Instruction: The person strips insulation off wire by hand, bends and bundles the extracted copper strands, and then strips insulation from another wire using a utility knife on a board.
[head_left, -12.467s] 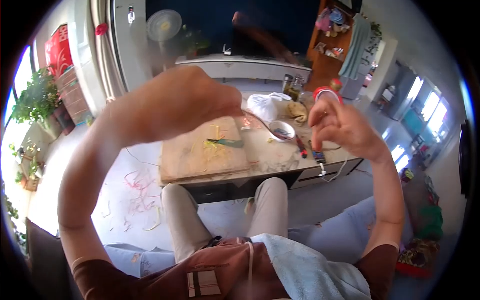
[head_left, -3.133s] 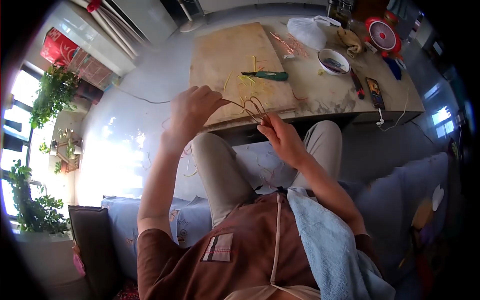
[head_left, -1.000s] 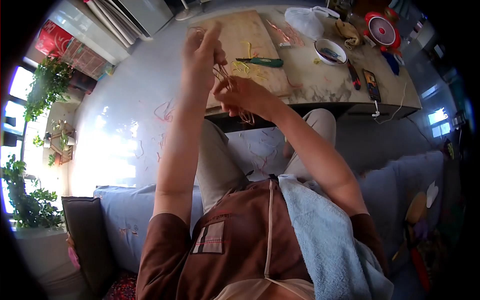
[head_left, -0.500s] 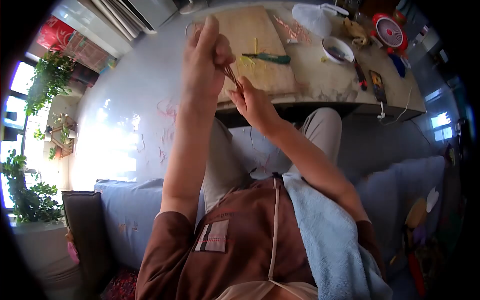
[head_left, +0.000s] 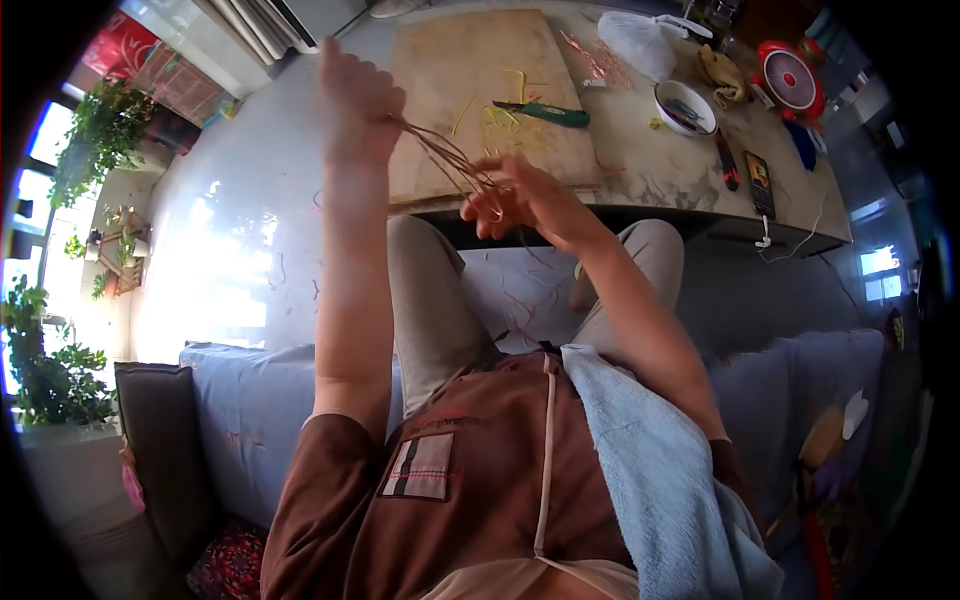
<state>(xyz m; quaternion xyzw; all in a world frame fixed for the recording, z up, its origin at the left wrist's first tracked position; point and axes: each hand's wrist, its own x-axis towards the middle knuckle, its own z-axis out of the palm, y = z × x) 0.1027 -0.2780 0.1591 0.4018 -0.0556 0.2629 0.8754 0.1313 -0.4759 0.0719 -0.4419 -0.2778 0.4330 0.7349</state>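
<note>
My left hand (head_left: 360, 105) is closed in a fist, slightly blurred, above the left edge of the wooden board (head_left: 430, 80). From it a bundle of thin copper wires (head_left: 440, 148) runs down to the right, its strands fanned apart. My right hand (head_left: 535, 205) is at the other end of the bundle, in front of the board's near edge. Its fingers are loosely curled and partly separated, with strands between them. A green utility knife (head_left: 555, 115) lies on the board among yellow wire-covering scraps (head_left: 500, 117).
On the table are reddish copper strands (head_left: 595, 60), a white plastic bag (head_left: 637, 45), a white bowl (head_left: 687, 108) holding tools, a red-and-black handled tool (head_left: 726, 162), a phone (head_left: 758, 185) with a cable, and a red fan (head_left: 790, 78). Scraps litter the floor.
My left hand has moved left, away from my right hand. More of the copper wires now shows between them, spread out. My right fingers have loosened from a tighter pinch.
</note>
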